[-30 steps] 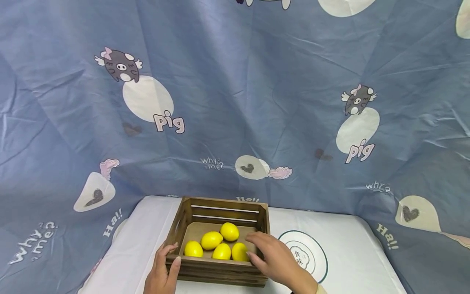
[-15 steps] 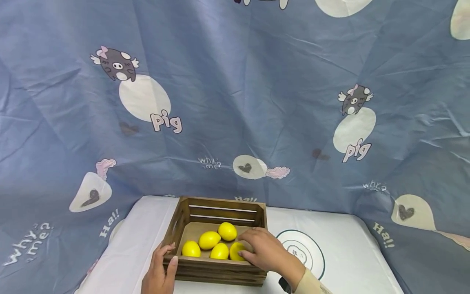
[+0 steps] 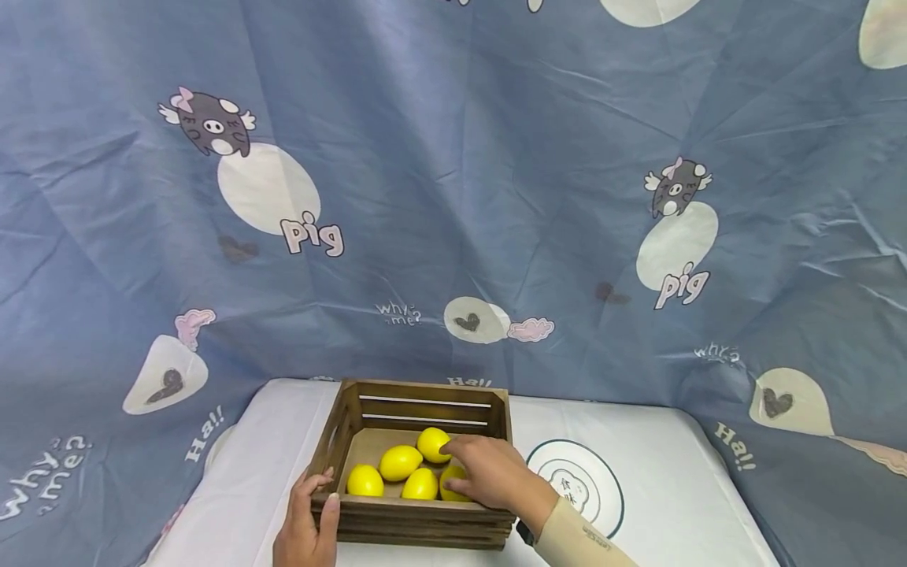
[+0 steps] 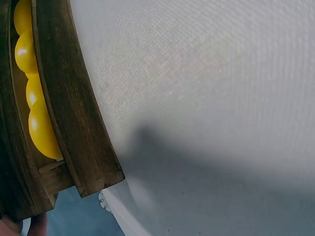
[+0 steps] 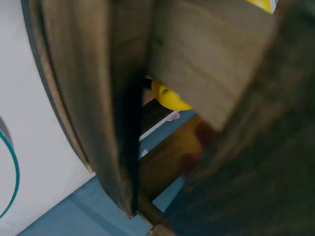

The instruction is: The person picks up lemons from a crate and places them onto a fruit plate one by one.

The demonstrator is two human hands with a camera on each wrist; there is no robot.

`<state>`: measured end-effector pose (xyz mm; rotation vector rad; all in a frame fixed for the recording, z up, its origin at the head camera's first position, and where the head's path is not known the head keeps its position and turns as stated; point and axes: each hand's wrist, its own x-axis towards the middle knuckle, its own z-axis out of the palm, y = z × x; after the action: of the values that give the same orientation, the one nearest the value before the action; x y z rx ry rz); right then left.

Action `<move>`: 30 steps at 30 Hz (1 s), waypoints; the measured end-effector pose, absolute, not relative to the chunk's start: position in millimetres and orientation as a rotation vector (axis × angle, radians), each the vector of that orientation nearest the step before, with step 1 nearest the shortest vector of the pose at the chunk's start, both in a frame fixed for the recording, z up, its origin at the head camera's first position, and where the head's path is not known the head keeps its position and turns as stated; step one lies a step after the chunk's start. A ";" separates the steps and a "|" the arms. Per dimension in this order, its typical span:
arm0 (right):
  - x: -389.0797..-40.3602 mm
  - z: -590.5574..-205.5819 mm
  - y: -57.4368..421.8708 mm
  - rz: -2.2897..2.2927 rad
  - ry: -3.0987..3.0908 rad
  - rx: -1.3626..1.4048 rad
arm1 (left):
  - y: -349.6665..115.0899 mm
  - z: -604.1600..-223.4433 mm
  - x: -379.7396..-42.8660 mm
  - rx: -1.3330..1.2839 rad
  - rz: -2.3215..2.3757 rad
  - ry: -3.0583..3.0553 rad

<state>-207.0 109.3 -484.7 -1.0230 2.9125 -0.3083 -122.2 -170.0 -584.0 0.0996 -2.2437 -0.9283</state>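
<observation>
A brown wooden crate (image 3: 418, 524) on the white-covered table holds several yellow lemons, among them one at the back (image 3: 434, 445) and one at the front left (image 3: 364, 480). My left hand (image 3: 306, 524) grips the crate's front left corner, thumb against the front and fingers over the left side. Inside the right end, my right hand (image 3: 489, 472) curls round the rightmost lemon (image 3: 449, 480) and covers part of it. Its index fingertip overlaps the back lemon. In the right wrist view the crate slats hide most of this hand; a lemon (image 5: 170, 98) shows in a gap.
A white plate (image 3: 609, 504) with a green rim and dark characters lies right of the crate, partly behind my right forearm. Blue fabric (image 3: 425, 197) printed with pigs hangs behind and at both sides of the table.
My right hand has moved left and further into the crate, over the rightmost lemon. The left hand stays at the crate corner. The whole view has shifted slightly.
</observation>
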 end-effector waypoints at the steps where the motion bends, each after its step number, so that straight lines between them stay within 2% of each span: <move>1: -207.0 -485.1 108.7 -0.280 2.910 -1.009 | -169.1 -584.6 -122.0 0.101 -0.931 -2.243; 16: -212.0 -488.0 98.4 0.159 2.865 -0.948 | -169.9 -587.3 -124.4 0.050 -0.941 -2.167; 30: -214.1 -490.9 93.0 0.274 2.826 -0.904 | -171.4 -582.6 -120.9 0.071 -1.038 -2.226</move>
<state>-214.1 93.0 -490.9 -0.9040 2.8257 0.2744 -120.9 -171.4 -582.6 0.0707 -2.2265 -1.0379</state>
